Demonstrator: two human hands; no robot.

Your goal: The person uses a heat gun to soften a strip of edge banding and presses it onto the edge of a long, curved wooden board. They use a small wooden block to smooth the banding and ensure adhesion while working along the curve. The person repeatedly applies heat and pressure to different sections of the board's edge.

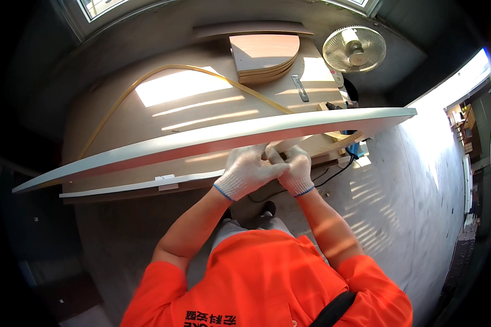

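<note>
A long white board (202,140) stands on its edge across the workbench (120,114), running from lower left to upper right. Both my hands wear white knit gloves. My left hand (245,171) and my right hand (295,168) are pressed together at the board's lower edge near its middle, fingers pinched on that edge or on a thin strip there. What lies between the fingertips is hidden by the gloves.
A yellow hose (163,70) curves over the bench. Stacked curved wooden panels (264,52) lie at the back, with a metal tool (299,88) beside them. A round fan (354,49) stands at the upper right. A narrow white strip (131,186) lies along the front edge.
</note>
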